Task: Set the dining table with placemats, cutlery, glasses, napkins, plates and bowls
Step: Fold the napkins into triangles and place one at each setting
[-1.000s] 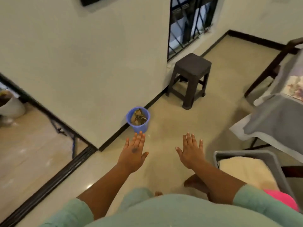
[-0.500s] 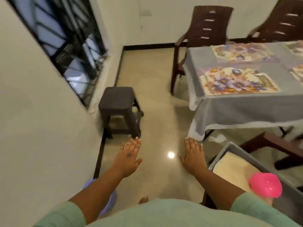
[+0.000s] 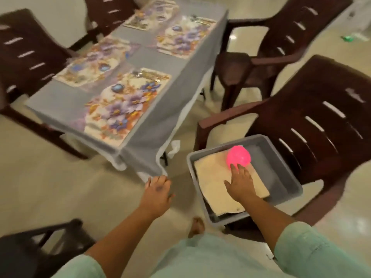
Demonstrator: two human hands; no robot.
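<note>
Hands both extended, fingers straight and holding nothing: right hand (image 3: pixel 240 184) reaches over the grey bin (image 3: pixel 285 178) on the seat of a brown chair (image 3: pixel 321 109), fingertips at the edge of the pink ball-like object (image 3: pixel 238 156) that sits on the folded cream cloth (image 3: pixel 212 177) inside; contact cannot be confirmed owing to blur. Left hand (image 3: pixel 157 192) hangs above the floor near the drooping corner of the grey tablecloth (image 3: pixel 148 137). Table carries four floral placemats, nearest one (image 3: pixel 122 105) by the front edge.
</note>
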